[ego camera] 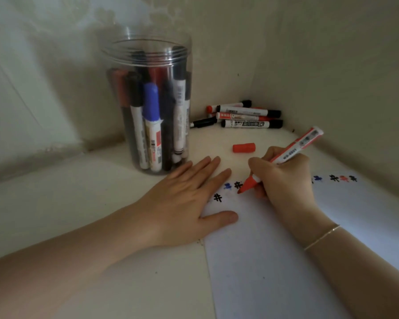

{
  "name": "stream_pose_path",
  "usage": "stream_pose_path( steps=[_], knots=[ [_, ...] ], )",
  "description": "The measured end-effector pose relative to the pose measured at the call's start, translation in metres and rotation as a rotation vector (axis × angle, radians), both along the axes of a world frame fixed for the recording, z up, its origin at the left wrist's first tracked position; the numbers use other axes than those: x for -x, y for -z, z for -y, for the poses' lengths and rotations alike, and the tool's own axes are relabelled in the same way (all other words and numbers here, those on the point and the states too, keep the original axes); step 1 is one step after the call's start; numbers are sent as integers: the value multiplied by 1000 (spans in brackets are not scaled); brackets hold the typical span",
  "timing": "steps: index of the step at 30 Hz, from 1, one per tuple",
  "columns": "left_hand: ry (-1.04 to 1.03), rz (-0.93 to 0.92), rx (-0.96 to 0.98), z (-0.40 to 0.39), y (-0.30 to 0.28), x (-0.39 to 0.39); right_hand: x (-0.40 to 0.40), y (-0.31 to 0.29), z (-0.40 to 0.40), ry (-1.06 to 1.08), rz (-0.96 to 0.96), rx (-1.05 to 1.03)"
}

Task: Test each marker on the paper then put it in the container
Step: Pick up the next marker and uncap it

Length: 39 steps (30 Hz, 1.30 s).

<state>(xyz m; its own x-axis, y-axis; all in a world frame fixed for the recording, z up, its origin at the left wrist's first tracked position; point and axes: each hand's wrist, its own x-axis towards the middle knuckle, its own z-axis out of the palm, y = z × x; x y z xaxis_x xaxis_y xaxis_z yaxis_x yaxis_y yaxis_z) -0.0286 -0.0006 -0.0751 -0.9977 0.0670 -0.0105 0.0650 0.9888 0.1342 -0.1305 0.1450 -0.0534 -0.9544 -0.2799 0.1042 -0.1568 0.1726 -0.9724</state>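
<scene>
Testing step is in progress: the right hand is gripping the uncapped red marker, its tip apparently touching the paper. The left hand, fingers flat, is pressing the paper's edge. Next, recapping with the red cap beyond the paper, then depositing in the container.

Left hand flat, right hand gripping

A thin bracelet shows above the pale tabletop, walls behind.
</scene>
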Motion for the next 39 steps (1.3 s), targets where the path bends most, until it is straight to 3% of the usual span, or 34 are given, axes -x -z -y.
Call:
stream_pose_path(
  steps=[12,19,39],
  knots=[
    [-2,-22,-8,3,1,-1,-1,0,6,27,-93,-35],
    [-5,-18,-1,2,0,-1,-4,-2,5,-58,-52,-29],
    [-3,-4,-13,2,-1,-1,-1,-1,4,-29,-50,2]
  ],
)
